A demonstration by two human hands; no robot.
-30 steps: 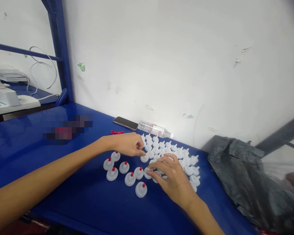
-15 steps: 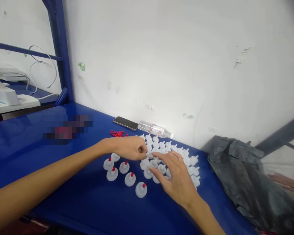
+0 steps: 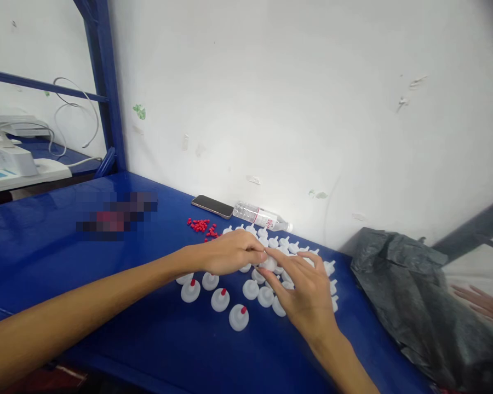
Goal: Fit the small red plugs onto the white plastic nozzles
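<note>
Many small white plastic caps [image 3: 296, 257] stand in rows on the blue table [image 3: 148, 339]. Several nearer ones [image 3: 238, 317] have a red plug on top. My left hand [image 3: 230, 253] is curled, with its fingertips pinched together against one white cap [image 3: 268, 264]. My right hand [image 3: 304, 287] meets it from the right, thumb and forefinger on the same cap, the other fingers spread over the rows. A small heap of loose red plugs [image 3: 201, 225] lies just beyond my left hand.
A phone [image 3: 212, 206] and a lying water bottle [image 3: 261, 216] rest against the white wall. A crumpled black plastic bag [image 3: 414, 306] fills the right side. Another person's hand [image 3: 482, 303] shows at the far right edge. White devices with cables [image 3: 20, 164] sit at the left.
Both hands have moved right and away from me, coming together over one white cap. The red plug heap is now uncovered. The other person's hand has come into view at the right.
</note>
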